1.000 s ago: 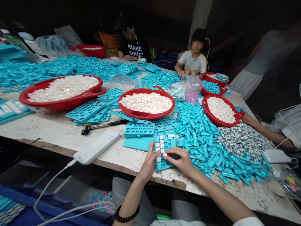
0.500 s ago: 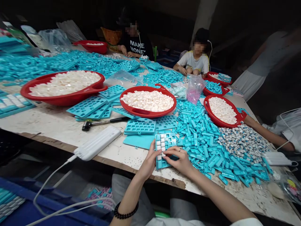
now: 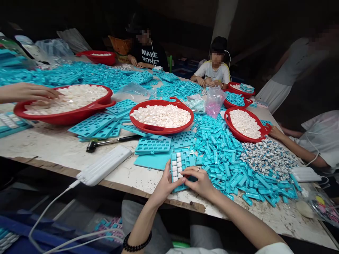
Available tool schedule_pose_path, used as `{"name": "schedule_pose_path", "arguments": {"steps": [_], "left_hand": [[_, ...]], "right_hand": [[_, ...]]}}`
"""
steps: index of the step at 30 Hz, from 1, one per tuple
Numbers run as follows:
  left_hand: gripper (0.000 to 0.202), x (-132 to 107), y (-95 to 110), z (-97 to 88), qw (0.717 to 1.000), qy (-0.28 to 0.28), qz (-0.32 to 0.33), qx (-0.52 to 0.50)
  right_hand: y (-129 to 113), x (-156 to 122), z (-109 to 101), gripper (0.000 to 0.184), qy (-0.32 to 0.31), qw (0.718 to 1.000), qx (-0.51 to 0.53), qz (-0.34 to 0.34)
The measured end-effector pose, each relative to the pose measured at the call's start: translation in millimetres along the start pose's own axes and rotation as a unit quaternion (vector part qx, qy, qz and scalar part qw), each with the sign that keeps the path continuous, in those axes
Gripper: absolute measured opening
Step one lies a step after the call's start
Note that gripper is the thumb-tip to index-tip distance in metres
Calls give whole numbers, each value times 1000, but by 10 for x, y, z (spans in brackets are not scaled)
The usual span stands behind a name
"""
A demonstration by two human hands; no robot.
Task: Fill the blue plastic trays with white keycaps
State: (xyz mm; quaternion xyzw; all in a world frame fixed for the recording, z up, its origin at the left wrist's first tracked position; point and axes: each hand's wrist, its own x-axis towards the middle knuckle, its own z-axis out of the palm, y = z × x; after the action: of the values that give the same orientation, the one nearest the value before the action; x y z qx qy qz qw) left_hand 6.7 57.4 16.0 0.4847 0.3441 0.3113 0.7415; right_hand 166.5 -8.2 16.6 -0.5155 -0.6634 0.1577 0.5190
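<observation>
Turquoise plastic tray [image 3: 184,167] lies near table [image 3: 47,146] edge, white cubes [image 3: 175,170] along its left side. Left hand [image 3: 165,185] grips tray's side, fingers clenched; right hand [image 3: 201,181] has fingers at cubes, can't tell if pinching. Loose turquoise strips [image 3: 222,160] just beside.

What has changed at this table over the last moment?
A co-worker's hand has reached in from the left, over the white pieces in the leftmost red bowl. The person's left hand and right hand stay on the teal tray. The middle red bowl and scattered teal pieces look unchanged.
</observation>
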Motion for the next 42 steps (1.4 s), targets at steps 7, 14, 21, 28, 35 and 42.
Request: {"name": "schedule_pose_path", "arguments": {"steps": [7,14,21,28,35,42], "left_hand": [[99,8,21,17,999,25,11,31],[101,9,2,22,997,17,21,79],[100,38,-71,1,984,51,59,160],[102,53,-116,-36,983,42,75,165],[95,29,-77,72,986,67,76,134],[73,38,44,110,991,9,62,122]], "right_hand": [[-53,38,-12,12,2,999,20,30],[-67,35,15,18,19,995,61,83],[-74,24,13,10,10,998,34,58],[-74,32,4,12,-7,998,38,47],[-98,52,-52,14,-15,997,38,59],[-63,51,-100,15,-15,997,34,71]]}}
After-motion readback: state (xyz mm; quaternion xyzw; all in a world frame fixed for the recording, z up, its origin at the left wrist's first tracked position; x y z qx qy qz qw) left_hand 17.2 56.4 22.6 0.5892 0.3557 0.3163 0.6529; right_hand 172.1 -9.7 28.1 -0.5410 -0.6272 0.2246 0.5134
